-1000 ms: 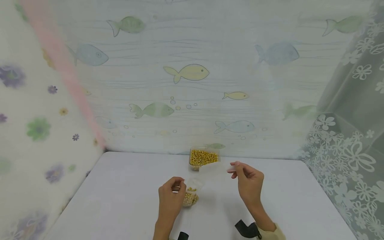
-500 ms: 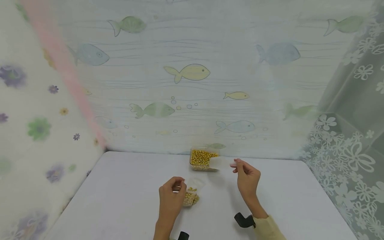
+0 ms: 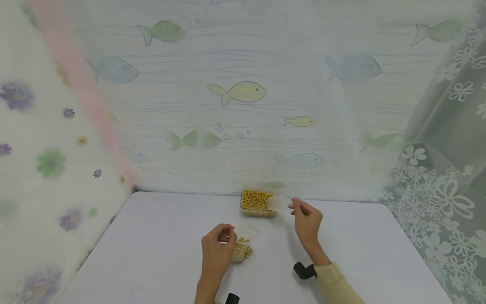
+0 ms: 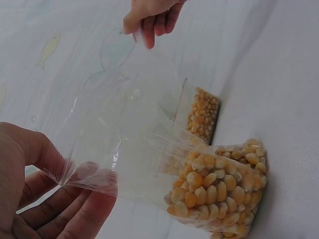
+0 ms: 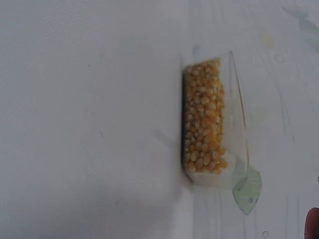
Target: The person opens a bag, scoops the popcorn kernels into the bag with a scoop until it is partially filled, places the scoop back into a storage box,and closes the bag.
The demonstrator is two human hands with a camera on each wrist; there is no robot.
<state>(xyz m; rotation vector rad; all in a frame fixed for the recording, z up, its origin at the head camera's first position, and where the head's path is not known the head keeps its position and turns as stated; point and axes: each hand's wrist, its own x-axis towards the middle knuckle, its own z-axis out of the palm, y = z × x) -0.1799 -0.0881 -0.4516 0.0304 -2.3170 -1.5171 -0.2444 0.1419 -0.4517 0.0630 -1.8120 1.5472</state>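
Corn bag [image 4: 227,194] on table [image 3: 159,249], in front of box [image 5: 237,134]. L hand [image 3: 217,250] pinches its edge; R hand [image 3: 308,220] pinches pale scoop [image 3: 278,203] by box, load unclear. Rec.: keep mouth wide, scoop level, tip w/ care.

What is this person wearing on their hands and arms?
The left hand and right hand are both ungloved. On the right side there is a pale yellow sleeve, with a bent black fitting at its cuff. On the left, a second black fitting is cut off by the frame edge, and little sleeve shows.
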